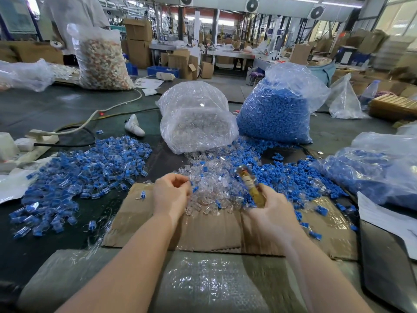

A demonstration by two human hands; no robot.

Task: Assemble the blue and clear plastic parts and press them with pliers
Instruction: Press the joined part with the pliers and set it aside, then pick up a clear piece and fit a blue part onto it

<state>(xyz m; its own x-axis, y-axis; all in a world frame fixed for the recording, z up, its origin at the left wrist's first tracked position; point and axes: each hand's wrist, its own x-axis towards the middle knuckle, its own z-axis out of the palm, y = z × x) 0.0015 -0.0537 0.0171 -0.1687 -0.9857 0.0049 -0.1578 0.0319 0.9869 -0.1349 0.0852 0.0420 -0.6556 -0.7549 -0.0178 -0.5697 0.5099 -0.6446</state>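
Pliers (249, 186) gripped in right hand (272, 213), fingers wrapped round handles. Left hand (170, 195) fingers curled, pinching small part beside clear parts (209, 188) on cardboard (203, 231). Beyond fingers: dark surface (33, 105), bags, warehouse boxes.

Bright factory hall: stacked cardboard boxes (138, 39), ceiling fans (252, 4) (three visible).

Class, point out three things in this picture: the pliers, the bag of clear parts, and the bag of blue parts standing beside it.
pliers (250, 188): head view, on the wrapped handle above the right hand.
bag of clear parts (198, 123): head view, on its front face.
bag of blue parts (277, 114): head view, on its filled middle.
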